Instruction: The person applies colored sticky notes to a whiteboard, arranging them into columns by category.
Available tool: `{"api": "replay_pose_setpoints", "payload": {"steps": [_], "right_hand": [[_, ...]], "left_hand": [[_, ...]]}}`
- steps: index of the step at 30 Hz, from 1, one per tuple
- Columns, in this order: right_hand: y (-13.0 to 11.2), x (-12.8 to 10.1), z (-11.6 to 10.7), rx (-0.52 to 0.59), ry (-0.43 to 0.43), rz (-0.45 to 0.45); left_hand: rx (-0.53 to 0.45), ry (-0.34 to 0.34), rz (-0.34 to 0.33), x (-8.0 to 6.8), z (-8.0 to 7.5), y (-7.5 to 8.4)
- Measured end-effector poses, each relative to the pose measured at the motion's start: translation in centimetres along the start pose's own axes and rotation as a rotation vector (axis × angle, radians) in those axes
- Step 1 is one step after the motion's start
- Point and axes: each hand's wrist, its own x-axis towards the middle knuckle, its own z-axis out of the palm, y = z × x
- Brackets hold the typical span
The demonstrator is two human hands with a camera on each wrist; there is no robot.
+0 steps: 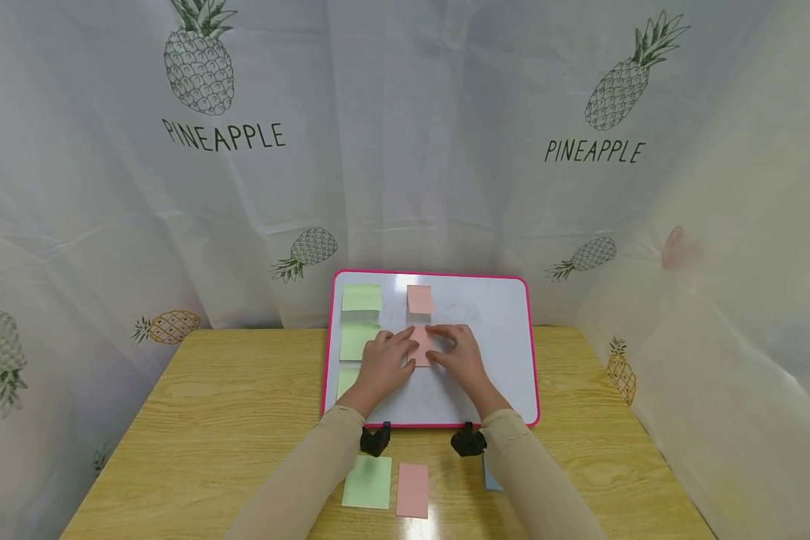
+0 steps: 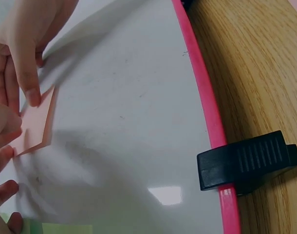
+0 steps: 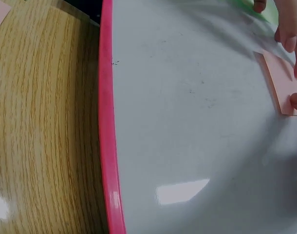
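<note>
A pink sticky note (image 1: 420, 346) lies against the middle of a whiteboard (image 1: 475, 382) with a pink rim, below another pink sticky note (image 1: 419, 299). My left hand (image 1: 383, 367) holds its left side, index finger near the top and thumb near the bottom. On its right side my right hand (image 1: 460, 356) holds it between bent index finger and thumb. In the left wrist view, the lower edge of this pink note (image 2: 39, 122) stands slightly off the board. Green sticky notes (image 1: 361, 298) form a column at the board's left, partly covered by my left hand.
On the wooden table (image 1: 243, 405) before the board lie a green pad (image 1: 367, 482), a pink pad (image 1: 412, 490) and a blue pad (image 1: 491, 476) partly behind my right sleeve. A black clip (image 2: 246, 161) grips the board's rim. A pineapple-print curtain (image 1: 405, 150) hangs behind.
</note>
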Motion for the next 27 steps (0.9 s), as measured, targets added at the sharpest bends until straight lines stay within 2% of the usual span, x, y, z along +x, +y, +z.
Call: {"api": "replay_pose_setpoints", "payload": {"steps": [13,21,27], "right_hand": [[0.8,-0.5,-0.9,-0.011,0.015,-0.012],[0.3,-1.6,-0.9,0.000,-0.040,0.022],[0.0,-3.4,-1.0,0.048,-0.066,0.018]], "left_hand": [[-0.016,0.023,-0.031,-0.6,0.5,-0.4],[-0.095,-0.016,-0.060,-1.4,0.1,-0.2],[-0.181,-0.007,-0.034,-2.7,-0.4,0.4]]}}
